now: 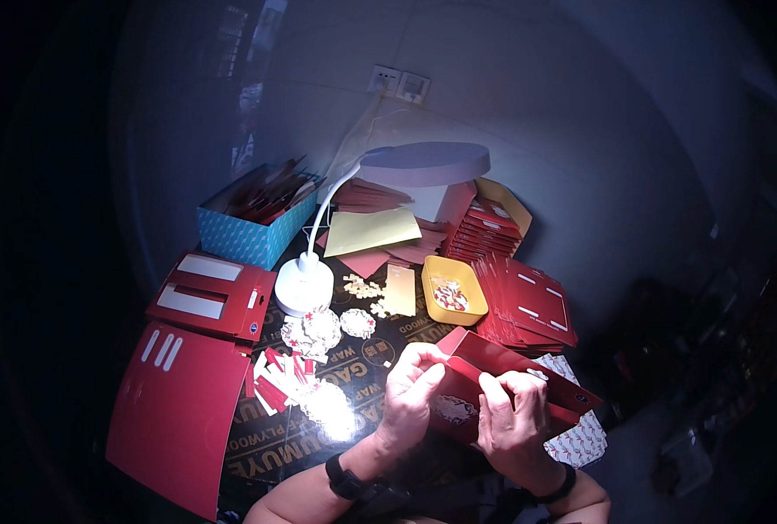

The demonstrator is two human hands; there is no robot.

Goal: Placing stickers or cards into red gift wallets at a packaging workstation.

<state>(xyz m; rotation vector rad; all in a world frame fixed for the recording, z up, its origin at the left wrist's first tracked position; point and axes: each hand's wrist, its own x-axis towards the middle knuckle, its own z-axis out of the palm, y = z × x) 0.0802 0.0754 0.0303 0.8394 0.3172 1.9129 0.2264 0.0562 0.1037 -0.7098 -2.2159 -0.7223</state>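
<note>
Both hands are at a folded red cardboard piece, low and right of centre, tilted above the table. My left hand pinches its left edge between thumb and fingers. Against its near upper edge, my right hand is closed with bent fingers and thumb; a small whitish bit shows by the knuckles. A white patterned patch sits on the card's near face between the hands. The card's underside is hidden. Beneath its right end lies a white sheet with a small print.
A white desk lamp stands behind crumpled paper balls and red-white strips. A yellow tray holds small pieces. Red cards are stacked right and left, by a large red sheet. A blue box stands far left.
</note>
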